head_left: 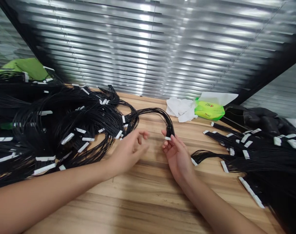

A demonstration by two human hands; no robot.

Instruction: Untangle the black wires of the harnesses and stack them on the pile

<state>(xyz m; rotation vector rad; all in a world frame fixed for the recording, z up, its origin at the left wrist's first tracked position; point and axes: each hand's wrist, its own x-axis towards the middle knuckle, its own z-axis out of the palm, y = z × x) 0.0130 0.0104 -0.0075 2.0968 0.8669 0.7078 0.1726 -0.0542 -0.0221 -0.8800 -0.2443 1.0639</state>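
Note:
My right hand (178, 154) grips the end of a black wire harness (162, 112) by its small white connector (167, 138), fingers and thumb closed round it. From there the wires arch up and left into a large tangle of black cables (96, 113). Slightly blurred, my left hand (129, 149) hovers over the wooden table (148, 188), left of the connector. Its fingers are curled but apart, with nothing seen between them. Close to its back, a white connector (119, 134) sits at the tangle's edge.
More black harnesses with white connectors (224, 166) are heaped on the right. At the back lie crumpled white tissues (180, 109) and a green tissue pack (208, 110). Window blinds (148, 45) rise behind the table. Green cloth-like material (26, 68) shows at the far left.

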